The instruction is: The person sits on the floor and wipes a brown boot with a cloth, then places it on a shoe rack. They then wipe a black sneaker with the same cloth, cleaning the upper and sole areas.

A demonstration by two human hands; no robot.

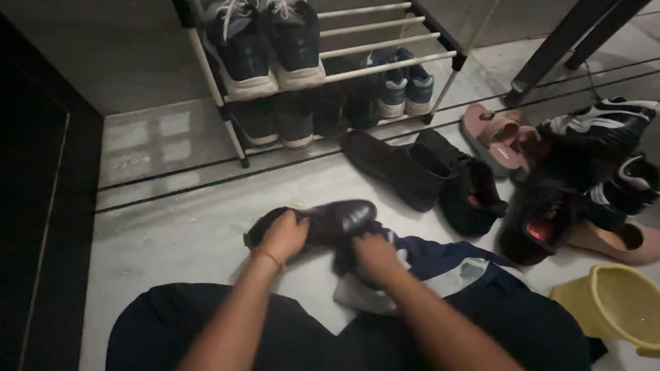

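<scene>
The left hand (285, 235) is curled over the heel end of a black leather shoe (323, 222), fingers wrapped around its upper and gripping it just above the floor. The right hand (375, 255), just beside it at the shoe's toe side, is closed on a bunched cloth (426, 269) of dark blue and white, pressed against the shoe. Beyond the hands lie black boots (412, 172), then a shoe rack (330, 62) with sneakers. Off to the right hand's side sit pink sandals (495, 134) and a yellow tub (615, 302).
</scene>
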